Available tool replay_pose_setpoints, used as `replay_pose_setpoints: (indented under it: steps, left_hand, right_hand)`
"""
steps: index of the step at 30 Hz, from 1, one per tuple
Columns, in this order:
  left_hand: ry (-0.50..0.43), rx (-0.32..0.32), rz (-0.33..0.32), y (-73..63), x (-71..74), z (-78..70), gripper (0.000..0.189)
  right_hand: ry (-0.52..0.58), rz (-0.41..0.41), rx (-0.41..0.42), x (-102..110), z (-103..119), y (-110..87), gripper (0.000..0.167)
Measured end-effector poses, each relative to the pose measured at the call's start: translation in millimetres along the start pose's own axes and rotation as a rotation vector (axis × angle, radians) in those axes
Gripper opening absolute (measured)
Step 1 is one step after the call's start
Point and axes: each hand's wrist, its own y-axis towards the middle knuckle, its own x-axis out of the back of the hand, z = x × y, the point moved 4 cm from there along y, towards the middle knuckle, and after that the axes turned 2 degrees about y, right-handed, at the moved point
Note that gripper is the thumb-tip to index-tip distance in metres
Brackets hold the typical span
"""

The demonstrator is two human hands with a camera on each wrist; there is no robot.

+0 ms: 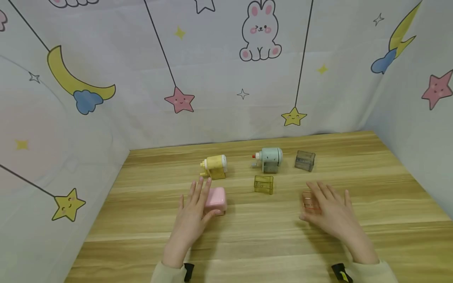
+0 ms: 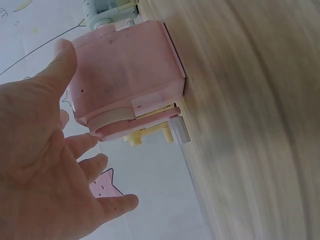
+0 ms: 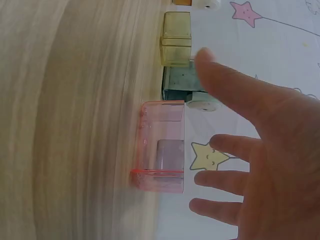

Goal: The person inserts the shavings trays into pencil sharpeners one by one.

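Note:
My left hand (image 1: pixel 189 218) reaches over a pink pencil sharpener (image 1: pixel 216 199), fingers spread and the thumb along its near side. In the left wrist view the pink sharpener (image 2: pixel 127 70) stands on the table with its crank side showing, and the thumb overlaps its edge. Over a clear pink shavings drawer (image 1: pixel 308 202) hovers my right hand (image 1: pixel 330 214), its fingers stretched out. The right wrist view shows the clear pink drawer (image 3: pixel 162 145) on the table, fingertips close beside it and nothing held. Part of that drawer is hidden under the fingers in the head view.
Behind stand a yellow crank sharpener (image 1: pixel 215 166) and a pale blue-green one (image 1: pixel 270 159). A clear yellow drawer (image 1: pixel 264 184) lies between my hands; a clear grey drawer (image 1: pixel 304 160) is farther back on the right. Printed cloth (image 1: pixel 219 125) walls the wooden table (image 1: pixel 255 243) at the back and sides.

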Motion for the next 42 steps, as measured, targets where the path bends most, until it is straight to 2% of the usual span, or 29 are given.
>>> replay_pose_setpoints:
  steps: [9, 16, 24, 27, 34, 42]
  left_hand:
    - [-0.012, -0.017, -0.041, 1.3, 0.9, 2.0, 0.097]
    - [-0.048, -0.046, -0.073, 4.7, 0.9, 4.1, 0.096]
    - [-0.141, -0.090, -0.052, 11.8, -2.6, 2.6, 0.092]
    - [-0.152, -0.084, -0.042, 13.8, -4.0, 2.6, 0.092]
    - [-0.194, -0.086, -0.041, 15.9, -5.8, 3.7, 0.089]
    - [-0.233, -0.105, 0.007, 15.7, -10.7, 4.8, 0.077]
  right_hand:
    - [-0.024, 0.009, -0.006, -3, -8, 0.1, 0.104]
    - [-0.006, 0.004, 0.000, -5, -14, 1.1, 0.101]
    - [0.052, 0.036, -0.026, -9, -20, 1.6, 0.095]
    - [0.055, 0.053, -0.040, -10, -22, 2.4, 0.094]
    - [0.058, 0.041, -0.036, -9, -26, 4.6, 0.089]
    - [0.077, 0.022, -0.018, -7, -27, 4.0, 0.078]
